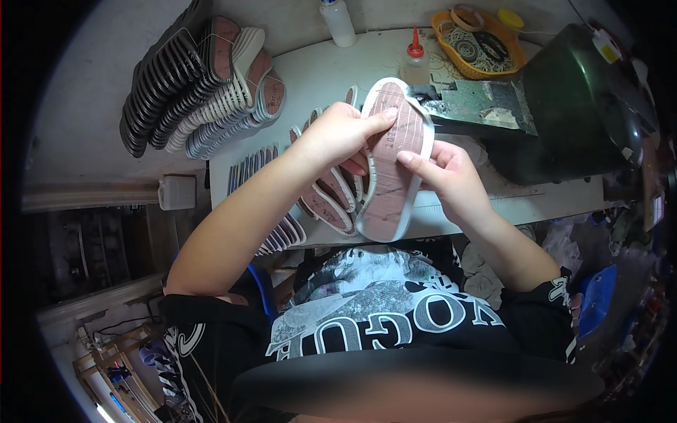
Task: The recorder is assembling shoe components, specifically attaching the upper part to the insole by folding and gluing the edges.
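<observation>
Both my hands hold one shoe sole (388,197), with a reddish-brown, finely lined face turned up and a white rim around it. My left hand (345,137) grips its left edge near the far end, thumb pressed on the face and fingers mostly hidden beneath. On the right edge, around the middle, my right hand (451,176) pinches it with the thumb on top. The sole's far end lies beside the tip of a dark green machine's arm (486,106); whether they touch I cannot tell. More white-rimmed soles (328,211) lie close by on the left.
The machine's big green body (575,106) stands at the right of the white table (303,60). Bundled soles (190,84) are stacked far left. At the back are a red-tipped bottle (416,67), a white bottle (340,25) and a yellow basket (518,60) of bands.
</observation>
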The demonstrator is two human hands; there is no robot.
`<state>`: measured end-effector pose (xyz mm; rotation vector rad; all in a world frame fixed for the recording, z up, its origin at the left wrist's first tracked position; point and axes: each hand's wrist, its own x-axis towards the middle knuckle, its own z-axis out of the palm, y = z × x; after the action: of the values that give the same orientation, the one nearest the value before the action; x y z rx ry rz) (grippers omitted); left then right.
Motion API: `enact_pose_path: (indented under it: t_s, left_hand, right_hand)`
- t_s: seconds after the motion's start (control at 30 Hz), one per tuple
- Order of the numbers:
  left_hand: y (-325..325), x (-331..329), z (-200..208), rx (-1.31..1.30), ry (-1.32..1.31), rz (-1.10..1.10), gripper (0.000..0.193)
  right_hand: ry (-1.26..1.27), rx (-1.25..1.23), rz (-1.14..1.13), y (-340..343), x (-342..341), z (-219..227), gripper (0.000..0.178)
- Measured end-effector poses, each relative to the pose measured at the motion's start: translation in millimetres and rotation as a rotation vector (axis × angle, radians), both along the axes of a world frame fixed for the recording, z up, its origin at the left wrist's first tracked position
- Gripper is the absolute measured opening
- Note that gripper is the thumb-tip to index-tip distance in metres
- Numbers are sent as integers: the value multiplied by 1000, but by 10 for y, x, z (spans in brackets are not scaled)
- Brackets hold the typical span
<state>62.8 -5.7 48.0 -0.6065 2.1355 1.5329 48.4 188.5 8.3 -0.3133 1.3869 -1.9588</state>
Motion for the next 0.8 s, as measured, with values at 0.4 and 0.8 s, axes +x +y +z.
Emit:
enact_pose_path:
  t_s: [0.4, 0.8]
  left_hand:
    - [-11, 54, -68, 69, 148, 39, 39]
    - [-64, -136, -65, 48, 211, 167, 42]
  right_hand:
    - [75, 40, -45, -11, -265, -65, 29]
    - [-287, -48, 190, 251, 403, -262, 25]
